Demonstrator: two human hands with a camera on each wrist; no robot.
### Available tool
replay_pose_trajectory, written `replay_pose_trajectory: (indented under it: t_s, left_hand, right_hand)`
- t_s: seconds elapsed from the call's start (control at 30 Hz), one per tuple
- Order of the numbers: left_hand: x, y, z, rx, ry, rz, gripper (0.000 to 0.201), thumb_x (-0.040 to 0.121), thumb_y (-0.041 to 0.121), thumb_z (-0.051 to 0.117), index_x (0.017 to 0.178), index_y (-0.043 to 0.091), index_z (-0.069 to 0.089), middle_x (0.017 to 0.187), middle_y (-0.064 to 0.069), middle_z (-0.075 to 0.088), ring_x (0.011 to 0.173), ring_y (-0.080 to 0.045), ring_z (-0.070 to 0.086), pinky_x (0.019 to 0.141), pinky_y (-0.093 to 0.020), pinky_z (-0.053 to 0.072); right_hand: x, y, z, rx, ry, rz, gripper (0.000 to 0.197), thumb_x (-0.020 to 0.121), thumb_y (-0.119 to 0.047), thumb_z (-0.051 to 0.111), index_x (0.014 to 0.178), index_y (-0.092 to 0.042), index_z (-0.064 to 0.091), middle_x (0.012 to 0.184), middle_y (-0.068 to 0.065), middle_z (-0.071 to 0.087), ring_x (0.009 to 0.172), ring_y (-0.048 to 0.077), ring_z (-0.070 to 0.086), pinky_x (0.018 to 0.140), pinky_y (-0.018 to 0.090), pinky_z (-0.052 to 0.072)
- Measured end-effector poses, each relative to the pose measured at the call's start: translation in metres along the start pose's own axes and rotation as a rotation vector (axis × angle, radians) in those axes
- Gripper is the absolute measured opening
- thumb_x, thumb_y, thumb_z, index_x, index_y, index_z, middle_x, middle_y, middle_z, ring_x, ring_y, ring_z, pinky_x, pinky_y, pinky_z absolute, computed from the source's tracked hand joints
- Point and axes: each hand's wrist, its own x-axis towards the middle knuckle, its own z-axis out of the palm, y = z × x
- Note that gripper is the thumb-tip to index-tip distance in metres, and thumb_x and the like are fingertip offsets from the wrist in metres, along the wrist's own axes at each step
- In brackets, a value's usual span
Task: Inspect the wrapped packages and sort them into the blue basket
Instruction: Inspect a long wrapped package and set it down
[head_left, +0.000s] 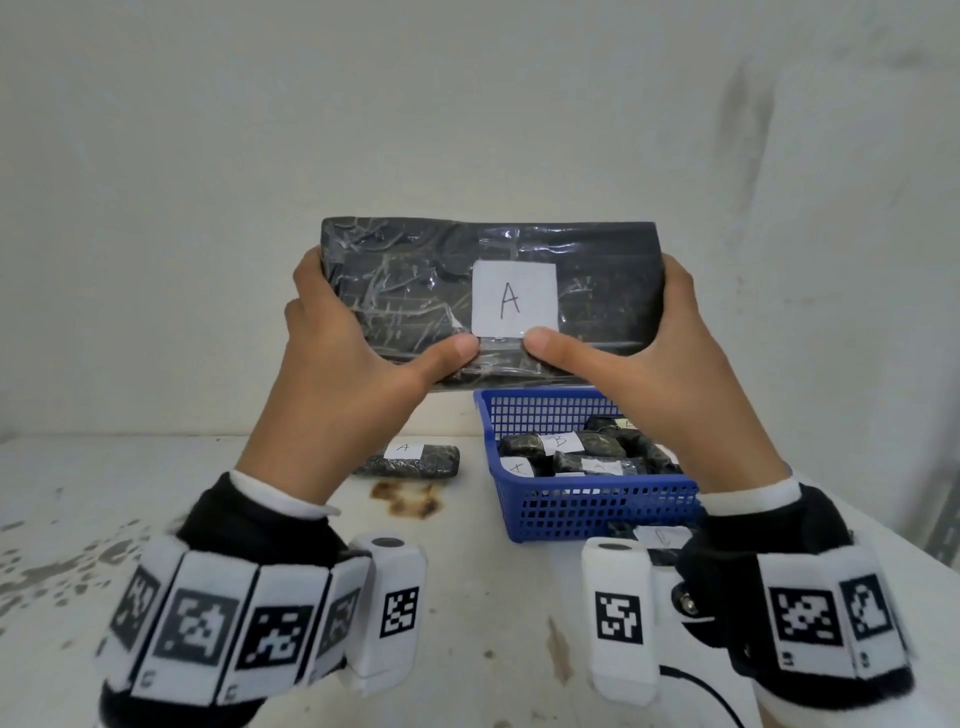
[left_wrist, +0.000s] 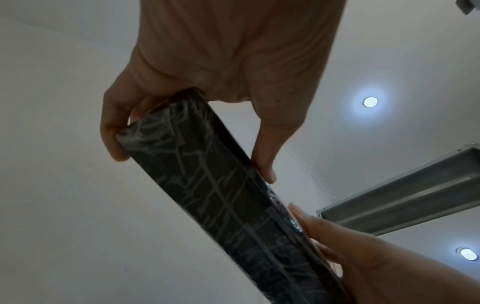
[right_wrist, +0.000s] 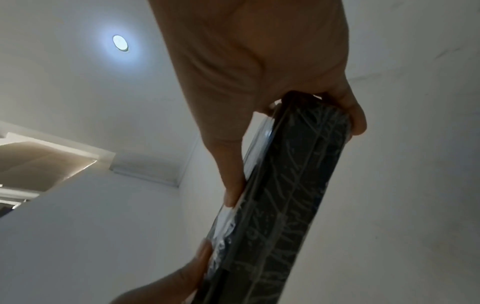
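Presently the left hand (head_left: 337, 353) and right hand (head_left: 654, 358) each clamp one end of a flat black wrapped package (head_left: 415, 291), thumbs pressed on its near face below the white label (head_left: 514, 299) marked "A", fingers curled behind. It is held upright above the table (head_left: 467, 597). Beneath sits the blue basket (head_left: 587, 506) holding smaller wrapped packages (head_left: 561, 444); another labelled bundle (head_left: 410, 460) lies just left of it.

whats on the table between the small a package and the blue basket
Nothing: in the head view a bare strip of white table separates the small package from the blue basket. The rust stain lies nearer the camera.
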Motion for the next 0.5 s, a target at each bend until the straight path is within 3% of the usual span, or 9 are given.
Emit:
replay_pose_trajectory:
  t_s: [0.1,0.17,0.23,0.3,0.37,0.43,0.5]
  left_hand:
    - [0.001,-0.002,-0.001,-0.060,-0.006,-0.024,0.096,0.069,0.056,0.075,0.142,0.026,0.020,0.133,0.001,0.048,0.121,-0.018,0.051,0.104,-0.038,0.042]
    - [0.002,-0.002,-0.001,-0.109,-0.009,-0.018,0.080,0.081,0.045,0.069,0.142,0.025,0.021,0.127,0.004,0.052,0.116,-0.017,0.054,0.102,-0.043,0.045]
    - [0.002,-0.003,-0.002,-0.137,-0.003,0.003,0.069,0.088,0.035,0.064,0.141,0.024,0.022,0.122,0.009,0.055,0.110,-0.010,0.057,0.100,-0.029,0.044]
    - [0.003,-0.003,-0.003,-0.161,0.002,0.007,0.057,0.094,0.034,0.055,0.141,0.025,0.024,0.113,0.018,0.057,0.098,0.005,0.058,0.084,-0.008,0.043]
    - [0.005,-0.004,-0.004,-0.202,0.008,-0.005,0.045,0.100,0.030,0.046,0.142,0.027,0.028,0.107,0.025,0.056,0.095,0.011,0.055,0.077,-0.008,0.041]
    - [0.006,-0.005,-0.006,-0.228,0.021,-0.014,0.041,0.103,0.028,0.041,0.142,0.030,0.031,0.107,0.027,0.057,0.097,0.010,0.055,0.080,-0.014,0.040]
    - [0.006,-0.006,-0.008,-0.246,0.037,-0.003,0.037,0.104,0.029,0.036,0.140,0.035,0.037,0.112,0.026,0.059,0.100,0.010,0.055,0.081,-0.013,0.041]
  right_hand:
    - [0.001,0.001,-0.002,0.023,0.010,0.006,0.087,0.072,-0.055,0.080,0.144,-0.037,0.035,0.115,-0.028,0.056,0.097,-0.015,0.054,0.065,0.002,0.045]
    - [0.002,0.001,-0.004,0.055,0.022,0.004,0.075,0.080,-0.050,0.076,0.143,-0.037,0.039,0.119,-0.024,0.059,0.098,-0.013,0.056,0.068,0.002,0.047]
    - [0.003,0.001,-0.007,0.065,0.037,-0.010,0.066,0.085,-0.045,0.074,0.142,-0.037,0.043,0.119,-0.022,0.062,0.100,-0.009,0.061,0.077,0.010,0.051]
    - [0.004,0.002,-0.010,0.101,0.047,-0.026,0.056,0.090,-0.040,0.070,0.141,-0.036,0.047,0.118,-0.016,0.068,0.101,-0.002,0.067,0.086,0.019,0.055]
    - [0.005,0.004,-0.014,0.140,0.035,-0.016,0.050,0.093,-0.038,0.067,0.140,-0.037,0.050,0.115,-0.010,0.072,0.101,0.006,0.071,0.090,0.027,0.057]
    - [0.007,0.005,-0.018,0.174,0.019,0.009,0.047,0.095,-0.038,0.064,0.140,-0.040,0.052,0.111,-0.006,0.075,0.101,0.011,0.072,0.092,0.030,0.057]
    - [0.009,0.008,-0.022,0.222,0.021,0.043,0.041,0.097,-0.036,0.062,0.137,-0.041,0.055,0.103,-0.002,0.078,0.097,0.015,0.074,0.096,0.038,0.056]
